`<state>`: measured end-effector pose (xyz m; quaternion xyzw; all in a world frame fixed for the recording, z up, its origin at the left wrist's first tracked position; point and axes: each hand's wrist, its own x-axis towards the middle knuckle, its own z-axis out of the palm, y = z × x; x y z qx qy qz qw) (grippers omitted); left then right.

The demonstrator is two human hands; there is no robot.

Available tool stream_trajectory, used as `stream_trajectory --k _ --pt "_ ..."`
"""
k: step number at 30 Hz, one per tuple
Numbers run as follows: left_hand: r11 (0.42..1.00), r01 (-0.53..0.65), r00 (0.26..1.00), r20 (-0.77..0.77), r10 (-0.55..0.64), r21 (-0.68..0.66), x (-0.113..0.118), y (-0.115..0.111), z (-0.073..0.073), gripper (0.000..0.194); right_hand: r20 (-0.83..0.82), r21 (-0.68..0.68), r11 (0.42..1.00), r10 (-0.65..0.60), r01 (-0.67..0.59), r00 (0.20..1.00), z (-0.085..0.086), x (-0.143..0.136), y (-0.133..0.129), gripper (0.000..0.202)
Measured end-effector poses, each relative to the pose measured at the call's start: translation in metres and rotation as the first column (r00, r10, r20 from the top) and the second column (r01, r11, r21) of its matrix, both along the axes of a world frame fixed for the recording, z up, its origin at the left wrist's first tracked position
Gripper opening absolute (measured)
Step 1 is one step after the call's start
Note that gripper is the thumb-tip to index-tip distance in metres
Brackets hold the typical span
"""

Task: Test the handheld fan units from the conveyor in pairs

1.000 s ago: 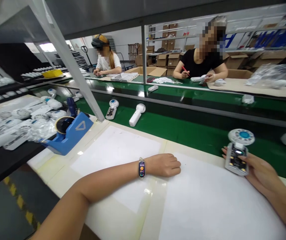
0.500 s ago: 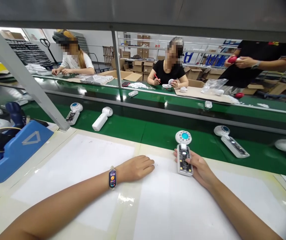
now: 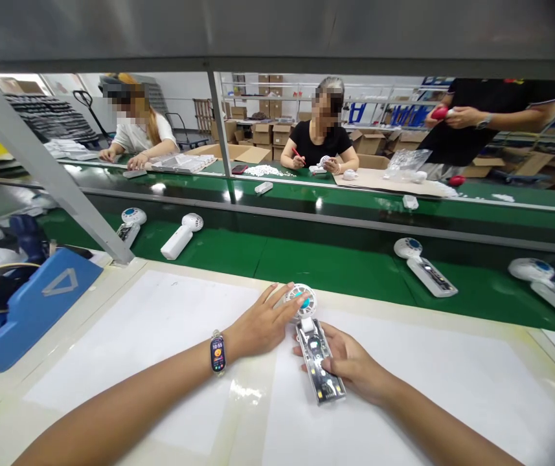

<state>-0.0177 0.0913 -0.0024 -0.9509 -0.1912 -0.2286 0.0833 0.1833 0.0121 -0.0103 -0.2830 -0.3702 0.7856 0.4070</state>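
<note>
Right hand: fingers curled under and around the handle of a small white handheld fan with its handle cover off, circuit board exposed. The grip is closed on the lower handle, thumb along the side. The fan lies on the white paper sheet on the pale workbench, head pointing away from the person, toward the belt.

Left hand: loosely spread, holding nothing; fingertips touch the round grille head with its teal hub. A smart band sits on that wrist.

Judged step: the open unit has been taken to the bench and is being steadied for work on it. Next move would call for a firm hold on the handle while the left fingers act on the head; board side stays up.

Outward: green conveyor belt just beyond the bench carries more fans, one closed white fan and open ones to the right. Blue tape dispenser far left. Three other people work across the line.
</note>
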Motion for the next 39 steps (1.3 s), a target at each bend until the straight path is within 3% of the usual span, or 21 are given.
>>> stream_trajectory --k 13,25,29,32,35,37,39 --pt "1.0 -0.001 1.0 -0.02 0.001 0.012 -0.001 0.001 -0.001 0.066 0.0 0.031 0.999 0.008 -0.008 1.0 0.002 -0.001 0.002 0.06" --pt "0.996 0.041 0.998 0.054 -0.037 -0.076 0.002 -0.002 0.003 0.078 0.025 0.053 0.998 0.025 -0.026 0.999 0.001 0.0 0.003 0.062" --pt "0.995 -0.009 0.998 0.063 0.015 -0.1 0.001 -0.001 0.0 0.077 0.023 0.052 0.998 0.019 -0.02 1.0 0.004 0.0 0.006 0.061" --pt "0.996 -0.065 0.989 0.13 0.072 -0.056 0.001 0.0 -0.003 0.076 0.046 0.134 0.989 -0.075 0.068 0.996 0.003 0.001 0.027 0.058" --pt "0.994 -0.108 0.985 0.133 0.111 -0.027 0.0 0.001 -0.004 0.071 0.18 0.363 0.905 -0.3 0.22 0.937 -0.003 0.005 0.071 0.049" --pt "0.992 -0.126 0.986 0.102 0.128 -0.03 0.0 0.001 -0.004 0.069 0.322 0.566 0.782 -0.5 0.26 0.804 -0.008 0.01 0.107 0.046" --pt "0.99 -0.141 0.987 0.079 0.143 -0.026 -0.001 0.001 -0.003 0.066 0.36 0.665 0.694 -0.623 0.278 0.694 -0.012 0.015 0.139 0.045"
